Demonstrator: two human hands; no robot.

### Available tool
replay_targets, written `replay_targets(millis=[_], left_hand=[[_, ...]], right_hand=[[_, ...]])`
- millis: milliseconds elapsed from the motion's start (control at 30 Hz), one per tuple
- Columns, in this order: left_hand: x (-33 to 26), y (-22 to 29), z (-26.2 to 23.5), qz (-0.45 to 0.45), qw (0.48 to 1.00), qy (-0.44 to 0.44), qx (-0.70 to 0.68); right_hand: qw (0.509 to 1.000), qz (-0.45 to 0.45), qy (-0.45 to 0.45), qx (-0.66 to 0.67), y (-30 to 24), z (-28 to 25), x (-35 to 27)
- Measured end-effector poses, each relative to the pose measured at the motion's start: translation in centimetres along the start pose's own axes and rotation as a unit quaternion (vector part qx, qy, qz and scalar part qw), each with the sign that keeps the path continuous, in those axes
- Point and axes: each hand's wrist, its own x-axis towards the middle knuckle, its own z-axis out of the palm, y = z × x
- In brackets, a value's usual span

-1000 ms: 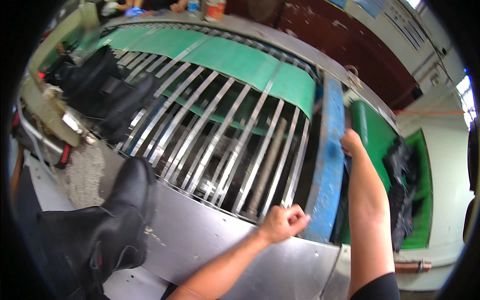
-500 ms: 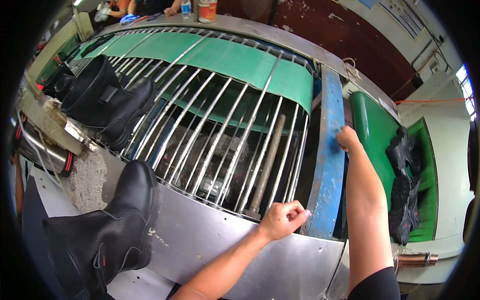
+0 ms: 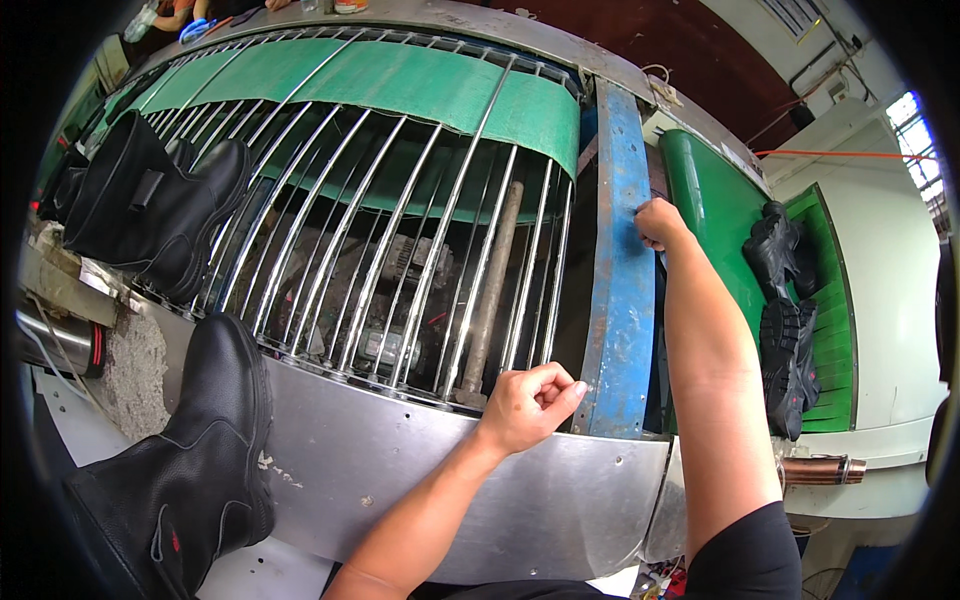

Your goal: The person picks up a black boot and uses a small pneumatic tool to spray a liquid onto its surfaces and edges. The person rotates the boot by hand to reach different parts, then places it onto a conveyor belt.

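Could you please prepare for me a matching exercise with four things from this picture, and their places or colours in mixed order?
1. left hand
2. right hand
3. pipe
4. nearest black boot

A. lower left of the picture
B. copper-coloured
C. by the lower end of the blue beam
D. at the beam's right edge, higher up

Pairs: 1-C; 2-D; 3-B; 4-A

Dark red wall at back, pale scuffs. Off-white wall right of it, printed sheet up top. Gridded window far right, panes bright.
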Motion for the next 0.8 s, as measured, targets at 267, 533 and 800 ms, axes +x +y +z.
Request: replay_targets(millis=[267, 533, 800], left_hand=[[-0.2, -0.3, 0.0, -0.019, 1.000, 0.002, -0.005], [-0.2, 0.2, -0.7, -0.019, 1.000, -0.017, -0.005], [-0.2, 0.1, -0.5, -0.004, 1.000, -0.015, 0.000]], right_hand=[[0.992, -0.056, 0.008, -0.109, 0.1, 0.5, 1.2], [0.998, -0.044, 0.034, 0.013, -1.3, 0.5, -1.5], [0.998, -0.041, 0.040, 0.013, -0.6, 0.6, -0.9]])
